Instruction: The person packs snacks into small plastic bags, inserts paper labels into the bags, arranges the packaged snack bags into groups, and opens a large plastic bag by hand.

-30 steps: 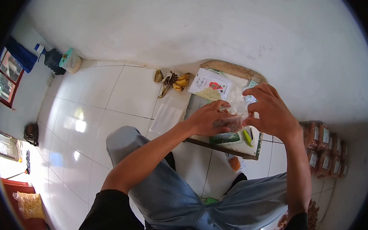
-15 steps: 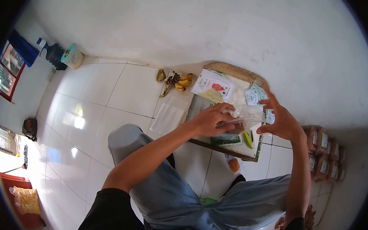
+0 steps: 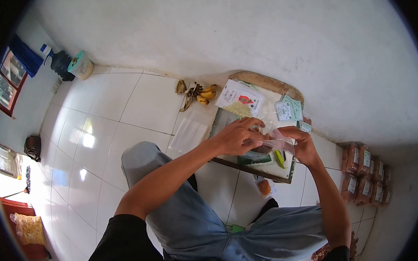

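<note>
Over a low wooden table (image 3: 263, 169), my left hand (image 3: 241, 137) is closed round a clear plastic bag (image 3: 279, 142) with reddish-brown contents near its fingers. The bag's empty end stretches to the right, where my right hand (image 3: 301, 144) pinches it. Behind my hands lie a white printed packet (image 3: 241, 97) and greenish-white labels (image 3: 283, 111). A yellow-green object (image 3: 280, 159) rests on the table just below the bag. Fingers partly hide what is in the bag.
Bananas (image 3: 206, 93) and a clear plastic container (image 3: 190, 130) are on the floor left of the table. Stacked labelled packs (image 3: 363, 174) stand at the right by the wall. A small orange packet (image 3: 264, 186) lies near my feet.
My right hand, open and apart from the bag before, has moved down and left and closed on the bag's end. My left hand still holds the bag.
</note>
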Demonstrator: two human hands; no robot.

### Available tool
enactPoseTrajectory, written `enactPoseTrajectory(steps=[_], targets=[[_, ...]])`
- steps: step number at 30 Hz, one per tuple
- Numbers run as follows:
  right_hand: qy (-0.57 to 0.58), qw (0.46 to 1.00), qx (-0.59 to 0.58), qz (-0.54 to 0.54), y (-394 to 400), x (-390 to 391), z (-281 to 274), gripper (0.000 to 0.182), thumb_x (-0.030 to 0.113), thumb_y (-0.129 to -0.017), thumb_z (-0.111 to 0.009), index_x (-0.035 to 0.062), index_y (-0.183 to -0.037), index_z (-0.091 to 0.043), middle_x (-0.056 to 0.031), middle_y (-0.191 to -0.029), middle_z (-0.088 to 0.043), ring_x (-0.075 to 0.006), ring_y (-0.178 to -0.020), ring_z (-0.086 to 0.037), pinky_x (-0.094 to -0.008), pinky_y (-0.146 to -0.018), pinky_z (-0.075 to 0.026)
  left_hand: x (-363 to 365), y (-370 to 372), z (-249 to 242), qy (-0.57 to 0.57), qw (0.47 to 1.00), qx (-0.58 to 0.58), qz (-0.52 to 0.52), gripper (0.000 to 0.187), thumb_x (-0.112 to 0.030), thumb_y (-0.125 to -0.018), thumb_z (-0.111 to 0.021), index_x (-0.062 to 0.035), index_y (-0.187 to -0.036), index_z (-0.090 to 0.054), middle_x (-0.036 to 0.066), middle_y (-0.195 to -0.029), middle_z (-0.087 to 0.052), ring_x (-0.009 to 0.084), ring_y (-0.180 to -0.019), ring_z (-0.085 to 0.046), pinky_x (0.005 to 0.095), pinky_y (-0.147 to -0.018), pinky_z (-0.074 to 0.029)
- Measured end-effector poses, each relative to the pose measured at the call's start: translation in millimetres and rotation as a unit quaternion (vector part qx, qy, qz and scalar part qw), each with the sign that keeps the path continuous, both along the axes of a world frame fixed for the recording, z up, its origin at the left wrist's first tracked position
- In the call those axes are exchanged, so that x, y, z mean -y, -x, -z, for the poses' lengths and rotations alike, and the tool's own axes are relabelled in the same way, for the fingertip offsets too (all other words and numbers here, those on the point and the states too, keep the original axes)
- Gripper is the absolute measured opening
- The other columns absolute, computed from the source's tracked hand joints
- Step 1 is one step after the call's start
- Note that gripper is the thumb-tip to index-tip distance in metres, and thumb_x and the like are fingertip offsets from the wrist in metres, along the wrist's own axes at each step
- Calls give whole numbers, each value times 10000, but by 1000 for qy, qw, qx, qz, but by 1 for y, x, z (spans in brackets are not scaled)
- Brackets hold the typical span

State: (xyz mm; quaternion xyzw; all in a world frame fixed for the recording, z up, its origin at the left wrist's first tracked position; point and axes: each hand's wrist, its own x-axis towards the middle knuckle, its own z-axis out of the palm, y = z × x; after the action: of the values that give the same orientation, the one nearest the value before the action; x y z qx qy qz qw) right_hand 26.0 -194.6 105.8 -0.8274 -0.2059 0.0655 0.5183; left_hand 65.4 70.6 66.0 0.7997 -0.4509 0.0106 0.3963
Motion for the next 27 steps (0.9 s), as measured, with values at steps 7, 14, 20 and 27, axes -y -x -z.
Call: enactPoseTrajectory(steps=[7,14,20,27], targets=[[34,993,-6,109,11,-33,-18,232,182,-851,-764,54,-1043,-744,-104,-1048,-729,-181,-972,-672,-345,-950,-481,4,-1,0,22,999,23,0,235,-259,-886,-696,-126,-1074,-742,90,-1279,-572,300,-1174,-545,419,-983,-446],[-124,983,-68,117,8,-30,-6,168,174,-911,-714,21,-978,-732,-61,-948,-734,-74,-879,-614,-263,-835,-492,4,0,3,34,999,-25,-7,245,-296,-881,-699,-91,-1004,-750,56,-1262,-595,277,-1201,-523,409,-1022,-418],[-113,985,-65,111,7,-38,-12,164,173,-947,-672,33,-1022,-633,-45,-980,-705,-82,-907,-610,-253,-818,-491,2,-3,-1,75,997,-2,8,291,-220,-834,-769,-60,-1071,-718,74,-1249,-621,254,-1136,-571,370,-944,-465],[-111,986,-79,93,2,-29,-8,212,187,-959,-653,14,-1082,-653,-51,-996,-707,-90,-909,-613,-269,-829,-500,2,4,-10,205,935,-284,-54,382,-169,-858,-761,-83,-1208,-636,63,-1046,-689,136,-869,-621,293,-794,-503]])
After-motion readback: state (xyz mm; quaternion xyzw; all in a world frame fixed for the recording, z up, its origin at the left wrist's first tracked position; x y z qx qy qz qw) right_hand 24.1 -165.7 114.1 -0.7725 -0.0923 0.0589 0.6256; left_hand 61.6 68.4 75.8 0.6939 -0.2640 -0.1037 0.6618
